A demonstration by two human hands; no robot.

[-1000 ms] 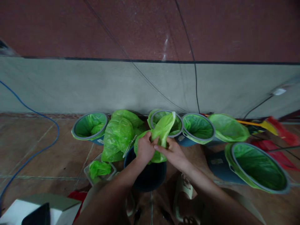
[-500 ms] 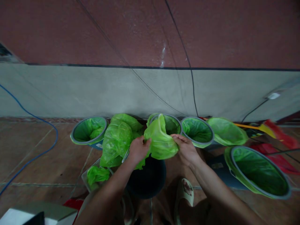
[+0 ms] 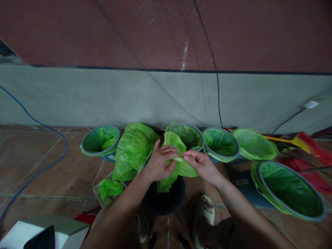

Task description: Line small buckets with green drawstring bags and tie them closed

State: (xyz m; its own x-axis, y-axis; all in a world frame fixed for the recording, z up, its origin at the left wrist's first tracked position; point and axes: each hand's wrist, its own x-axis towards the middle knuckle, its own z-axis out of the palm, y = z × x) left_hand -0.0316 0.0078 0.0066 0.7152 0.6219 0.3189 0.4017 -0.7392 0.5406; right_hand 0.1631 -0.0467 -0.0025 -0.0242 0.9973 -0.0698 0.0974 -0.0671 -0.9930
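Observation:
Both my hands hold a thin green plastic bag (image 3: 178,165) over a dark blue bucket (image 3: 163,200) on the floor just in front of me. My left hand (image 3: 158,163) grips the bag's left side with fingers curled round the film. My right hand (image 3: 201,165) pinches the bag's right edge between thumb and fingers. The bag hangs crumpled, its lower part drooping into the bucket's mouth.
Several buckets lined with green bags stand along the wall: one at the left (image 3: 100,141), two behind the bag (image 3: 220,143), a large one at the right (image 3: 289,188). A heap of green bags (image 3: 131,152), a clear tray (image 3: 109,189), a blue cable (image 3: 33,173), a white box (image 3: 33,233).
The bag was puffed up between my hands half a second ago; now it is pulled lower and flatter. My hands have drawn closer together over the bucket.

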